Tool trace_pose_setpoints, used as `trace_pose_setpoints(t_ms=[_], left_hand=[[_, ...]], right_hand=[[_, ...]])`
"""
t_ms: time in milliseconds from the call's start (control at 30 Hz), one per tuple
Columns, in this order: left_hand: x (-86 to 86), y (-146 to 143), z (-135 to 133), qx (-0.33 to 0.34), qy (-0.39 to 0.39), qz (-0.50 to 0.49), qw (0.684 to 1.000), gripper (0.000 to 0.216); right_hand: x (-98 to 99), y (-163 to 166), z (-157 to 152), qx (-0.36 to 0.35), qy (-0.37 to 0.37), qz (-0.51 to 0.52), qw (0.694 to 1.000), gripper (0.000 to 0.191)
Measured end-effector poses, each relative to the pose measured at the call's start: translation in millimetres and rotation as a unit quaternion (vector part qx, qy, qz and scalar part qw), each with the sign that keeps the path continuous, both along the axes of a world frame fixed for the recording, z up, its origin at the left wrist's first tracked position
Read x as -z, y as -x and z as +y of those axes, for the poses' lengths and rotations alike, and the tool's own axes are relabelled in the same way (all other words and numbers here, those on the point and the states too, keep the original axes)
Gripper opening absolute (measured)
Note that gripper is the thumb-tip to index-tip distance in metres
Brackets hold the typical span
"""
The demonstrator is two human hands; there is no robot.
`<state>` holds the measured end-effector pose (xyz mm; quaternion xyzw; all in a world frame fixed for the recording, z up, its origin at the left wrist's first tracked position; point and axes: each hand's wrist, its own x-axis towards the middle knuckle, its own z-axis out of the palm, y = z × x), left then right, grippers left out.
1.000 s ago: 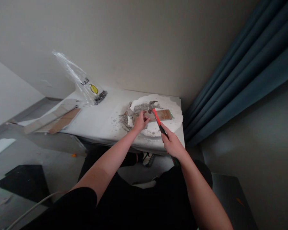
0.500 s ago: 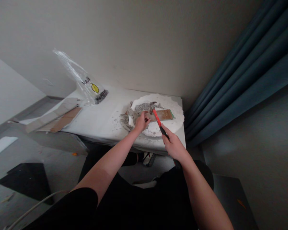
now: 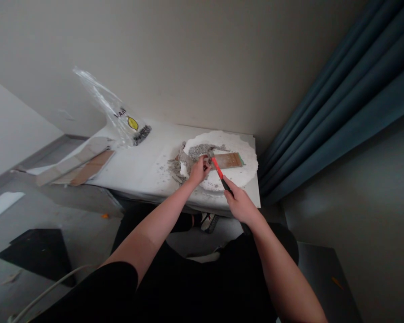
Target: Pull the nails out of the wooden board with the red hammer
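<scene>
"What does the right hand (image 3: 239, 202) hold?"
"It holds a red-and-black hammer (image 3: 217, 167) by the grip. The grey head is at the left end of a brown rectangular board (image 3: 229, 160), on a ragged white sheet (image 3: 250, 154)."
"The left hand (image 3: 198, 172)?"
"Its fingers are curled beside this head; whether they hold something, I cannot tell."

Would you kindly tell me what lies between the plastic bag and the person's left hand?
In the head view, a stretch of white surface, then grey crumbly debris, lies between the plastic bag and the left hand.
</scene>
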<state>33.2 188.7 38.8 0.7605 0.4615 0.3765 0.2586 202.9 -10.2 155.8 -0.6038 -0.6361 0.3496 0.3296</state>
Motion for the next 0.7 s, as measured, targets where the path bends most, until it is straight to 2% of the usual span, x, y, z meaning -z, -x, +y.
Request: trace_pose_setpoints(t_ms=[133, 333, 433, 600, 700], left_hand=[[-2.0, -0.3, 0.3, 0.002, 0.007, 0.004, 1.0, 0.051], [-4.6, -1.0, 0.5, -0.013, 0.032, -0.047, 0.998, 0.048], [-6.1, -1.3, 0.1, 0.0, 0.029, -0.043, 0.999, 0.044], [-6.5, -0.5, 0.6, -0.022, 0.038, -0.023, 0.999, 0.05], [-5.6, -0.7, 1.7, -0.013, 0.04, -0.027, 0.999, 0.05]], right_hand=[[0.4, -0.8, -0.8, 0.007, -0.011, 0.017, 1.0, 0.065], [2.7, -1.4, 1.1, 0.005, -0.011, 0.015, 1.0, 0.064], [1.8, -1.2, 1.9, 0.013, -0.01, 0.019, 1.0, 0.064], [5.6, -1.8, 3.0, 0.004, -0.01, 0.002, 1.0, 0.064], [8.5, -2.1, 3.2, 0.004, -0.017, 0.009, 1.0, 0.064]])
